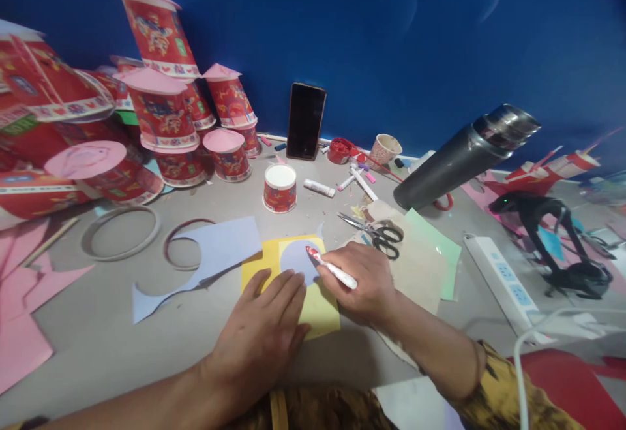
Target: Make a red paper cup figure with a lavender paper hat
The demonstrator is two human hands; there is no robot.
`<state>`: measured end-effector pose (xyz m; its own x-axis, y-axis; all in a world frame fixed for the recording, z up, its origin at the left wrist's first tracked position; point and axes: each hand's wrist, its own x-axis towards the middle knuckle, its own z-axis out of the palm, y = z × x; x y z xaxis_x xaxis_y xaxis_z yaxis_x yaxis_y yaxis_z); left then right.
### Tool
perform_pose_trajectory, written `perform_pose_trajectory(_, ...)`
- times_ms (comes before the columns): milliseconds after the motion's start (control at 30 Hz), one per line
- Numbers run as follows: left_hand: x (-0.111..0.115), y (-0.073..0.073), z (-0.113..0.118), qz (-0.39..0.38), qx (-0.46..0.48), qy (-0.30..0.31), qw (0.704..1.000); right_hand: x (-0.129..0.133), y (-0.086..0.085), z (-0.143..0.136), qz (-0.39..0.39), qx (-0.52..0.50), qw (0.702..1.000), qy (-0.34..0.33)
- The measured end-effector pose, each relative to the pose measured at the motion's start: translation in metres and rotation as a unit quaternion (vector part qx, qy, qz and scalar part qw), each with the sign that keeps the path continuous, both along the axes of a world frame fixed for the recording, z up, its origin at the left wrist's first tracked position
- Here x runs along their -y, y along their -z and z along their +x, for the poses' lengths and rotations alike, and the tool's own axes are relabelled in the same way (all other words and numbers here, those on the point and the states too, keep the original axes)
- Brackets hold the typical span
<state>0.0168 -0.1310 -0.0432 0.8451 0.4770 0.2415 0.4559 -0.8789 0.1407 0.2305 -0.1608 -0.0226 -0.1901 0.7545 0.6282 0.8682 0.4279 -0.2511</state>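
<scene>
My right hand (pixel 364 280) grips a white marker with a red tip (pixel 342 275), its tip over the upper right part of a round lavender paper piece (pixel 296 257). That circle lies on a yellow sheet (pixel 320 316). My left hand (pixel 268 316) lies flat, fingers stretched over the lower left of the circle and the yellow sheet. A cut lavender sheet (pixel 229 247) with curved edges is just left of the yellow one. Black-handled scissors (pixel 376 234) rest beyond my right hand. Part of the circle is hidden by my fingers.
Red paper cups with pink paper tops (pixel 163 113) are stacked at the left. A single red cup (pixel 280 192), a glue stick (pixel 319 188), a phone (pixel 306 120) and a dark flask (pixel 454 159) stand or lie behind. At right is a power strip (pixel 503 280).
</scene>
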Motion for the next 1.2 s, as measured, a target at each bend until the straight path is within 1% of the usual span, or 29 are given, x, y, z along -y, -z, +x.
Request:
perform_pose_trajectory(133,-0.0006,-0.0001,0.0001,-0.004,-0.006,-0.001,1.000,-0.0016,-0.0007,-0.0012,-0.004,-0.013,1.000,-0.012)
perform_pose_trajectory(267,-0.0005,-0.0007,0.0001,-0.011,-0.015,-0.002,1.000,-0.0021,-0.0001,-0.0027,-0.011,-0.021,0.999,-0.038)
perform_pose_trajectory(367,0.0002,-0.0010,0.0005,-0.015,-0.019,-0.006,1.000,-0.0016,0.0004,-0.0043,-0.019,-0.010,0.998,-0.059)
perform_pose_trajectory(533,0.0010,-0.0031,0.0010,-0.020,-0.028,-0.003,0.999,-0.0022,0.0005,-0.0073,-0.021,0.002,0.997,-0.070)
perform_pose_trajectory(733,0.0005,-0.0041,0.0012,-0.019,-0.038,-0.007,0.999,-0.0049,0.0006,-0.0074,-0.013,0.017,0.998,-0.063)
perform_pose_trajectory(967,0.0010,-0.0032,0.0006,-0.020,-0.034,-0.005,0.999,-0.0026,-0.0009,-0.0054,-0.008,0.030,0.999,-0.020)
perform_pose_trajectory(1200,0.0013,-0.0013,0.0001,-0.003,-0.017,-0.003,1.000,0.0015,-0.0005,-0.0038,0.000,0.029,1.000,0.000)
